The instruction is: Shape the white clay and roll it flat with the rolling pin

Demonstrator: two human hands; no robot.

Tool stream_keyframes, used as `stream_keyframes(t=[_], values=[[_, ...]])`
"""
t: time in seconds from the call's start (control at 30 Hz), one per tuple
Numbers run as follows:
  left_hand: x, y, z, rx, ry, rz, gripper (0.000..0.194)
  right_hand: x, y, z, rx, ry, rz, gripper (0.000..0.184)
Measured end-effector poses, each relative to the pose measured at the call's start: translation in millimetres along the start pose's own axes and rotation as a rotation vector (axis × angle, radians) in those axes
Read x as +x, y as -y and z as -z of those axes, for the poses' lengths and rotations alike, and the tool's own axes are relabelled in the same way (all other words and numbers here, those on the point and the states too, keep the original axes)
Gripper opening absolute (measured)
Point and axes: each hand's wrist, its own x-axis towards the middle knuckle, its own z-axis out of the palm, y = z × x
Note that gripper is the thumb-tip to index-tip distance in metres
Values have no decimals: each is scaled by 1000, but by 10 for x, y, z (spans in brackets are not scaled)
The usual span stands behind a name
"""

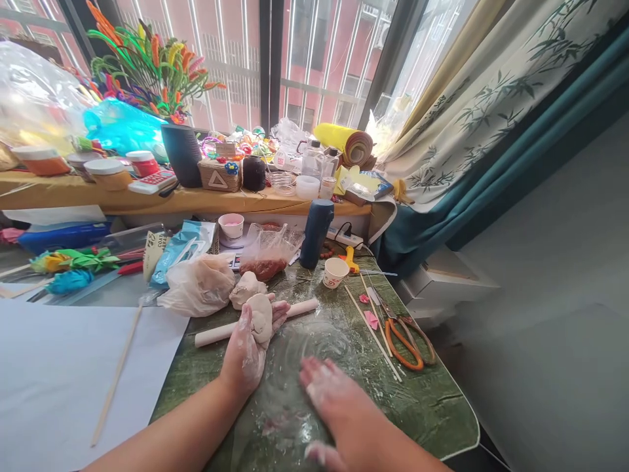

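Note:
My left hand (248, 357), dusted with white powder, holds a flattened piece of pale dough (261, 319) between thumb and fingers. Behind it lies a rolling pin (213, 335), its far end showing to the right of the hand. Another lump of dough (247, 290) sits just beyond. My right hand (327, 387), blurred and floury, is spread flat, palm down, over a clear sheet (289, 387) smeared with white powder. Nothing shows in its fingers.
Scissors (407, 341) with orange handles and thin sticks (376, 334) lie at the right. A paper cup (336, 273), a blue cylinder (316, 233) and plastic bags (199, 283) stand behind. White paper (63, 373) covers the left. Jars and craft items crowd the windowsill (98, 196).

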Motion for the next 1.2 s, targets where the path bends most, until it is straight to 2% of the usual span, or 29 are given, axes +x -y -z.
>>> stream_keyframes(t=[0.07,0.13,0.2,0.27,0.33,0.43,0.47,0.53,0.6,0.63,0.67,0.73,0.77,0.8,0.9,0.93,0.97,1.0,1.07,1.13,1.2], values=[[-2,2,-7,0,1,14,56,64,-55,-1,-32,-124,-270,94],[-8,-8,-14,8,6,25,55,273,47,11,-27,-183,-422,99],[-14,-27,-13,14,8,40,55,502,256,5,25,-135,-329,102],[-17,-50,-7,12,7,54,52,617,439,-23,76,-74,-105,102],[-16,-68,-3,3,6,50,51,557,481,-60,92,-32,41,96],[-8,-71,-11,-12,4,35,52,253,278,-64,90,52,141,71],[-5,-66,-16,-14,5,37,52,152,185,-41,84,65,105,72],[2,-54,-23,-11,11,42,51,31,48,27,41,-4,-143,83],[5,-47,-24,1,27,49,52,44,24,86,1,-89,-361,92],[5,-49,-23,8,37,58,53,90,54,99,6,-94,-367,92],[2,-55,-23,14,48,73,55,153,105,98,34,-69,-301,90],[-15,-86,-31,20,76,120,57,295,234,59,147,-33,-119,82],[-30,-108,-43,14,100,151,58,366,296,28,235,-82,-96,77],[-51,-132,-59,2,132,182,59,433,349,-4,348,-196,-140,72],[-147,-192,-119,-25,262,267,65,609,443,-56,814,-689,-392,66],[-186,-202,-135,-12,302,294,67,655,458,-48,984,-784,-425,65],[-227,-206,-145,21,339,324,68,693,468,-28,1141,-810,-426,63],[-266,-203,-149,69,372,357,68,719,478,0,1277,-782,-418,60],[-328,-186,-136,173,426,413,65,739,496,60,1475,-649,-405,54],[-348,-161,-102,243,464,421,59,726,512,85,1580,-540,-387,52],[-312,-135,-58,259,449,351,55,702,505,46,1618,-548,-368,50]])
